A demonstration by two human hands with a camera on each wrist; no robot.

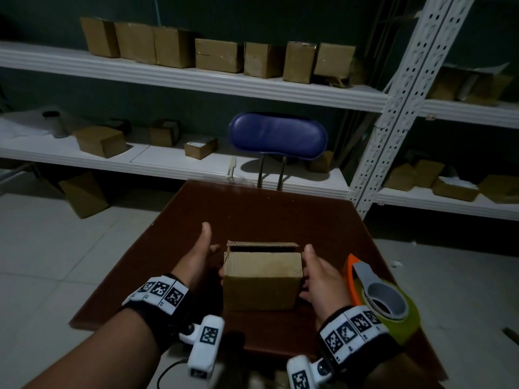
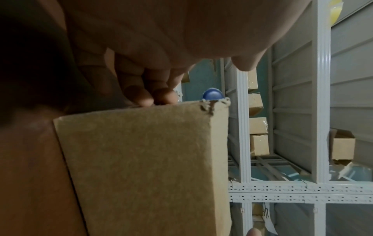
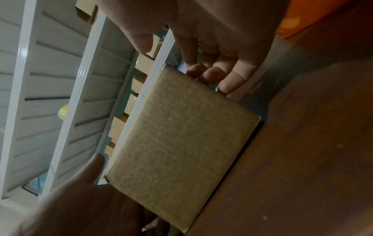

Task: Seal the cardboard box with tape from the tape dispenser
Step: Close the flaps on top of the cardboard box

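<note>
Flanking the small brown cardboard box, both hands grasp its sides; no tape applied, orange tape dispenser untouched.

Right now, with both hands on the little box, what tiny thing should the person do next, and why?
Probably press the far flap down flat. The cardboard box sits on the table, held between the left hand and the right hand, and a dark gap shows along its far top edge. The tape dispenser lies untouched beside the right hand, so closing likely comes before taping.
</note>
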